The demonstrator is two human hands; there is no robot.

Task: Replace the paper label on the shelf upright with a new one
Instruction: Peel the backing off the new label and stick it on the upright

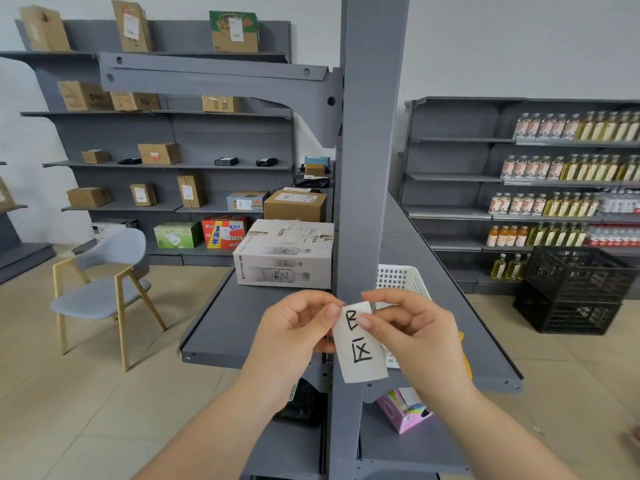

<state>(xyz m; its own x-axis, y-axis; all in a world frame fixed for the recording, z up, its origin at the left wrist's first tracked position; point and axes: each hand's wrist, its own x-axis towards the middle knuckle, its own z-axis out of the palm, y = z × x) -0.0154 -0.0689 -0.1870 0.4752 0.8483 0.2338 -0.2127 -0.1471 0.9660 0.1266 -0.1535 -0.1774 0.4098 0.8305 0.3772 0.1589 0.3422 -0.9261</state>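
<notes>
grey upright (370, 168): front face bare and open from the top of view down to the paper label (362, 344), which both hands pinch at its upper end, left hand (294, 327) and right hand (415, 330) crowding either side. left of the upright: white carton (284, 254) stands on the shelf (235, 327) hard against it; the shelf's front stretch lies bare. right of the upright: white basket (398, 278) sits just behind the right hand. lower right shelf: pink box (401, 410) near the upright.
</notes>
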